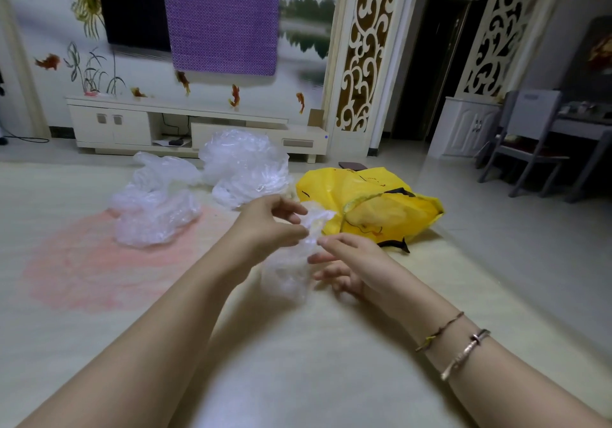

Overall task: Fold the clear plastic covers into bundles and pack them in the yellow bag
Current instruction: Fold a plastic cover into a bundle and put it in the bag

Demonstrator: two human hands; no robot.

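A crumpled clear plastic cover (306,228) hangs in the air between the two hands, above the pale floor mat (99,311), its lower part trailing down blurred. The left hand (268,225) pinches its upper edge, thumb and fingertips curled onto the film. The right hand (347,262) is just beside the cover's lower part with fingers spread and loosely bent; whether it has hold of the film cannot be told through the blur.

Just behind the hands lies the yellow bag (374,202), slumped on the floor with its mouth open toward the person. It carries dark markings, none readable. To the left of the bag, two loose heaps of clear covers sit on the mat: a taller heap (245,165) beside the bag and a lower heap (155,205) further left, over a pink patch of the mat. A white TV cabinet (132,122) stands against the wall behind them. The right wrist wears a bangle (463,354) and a cord bracelet (437,331).
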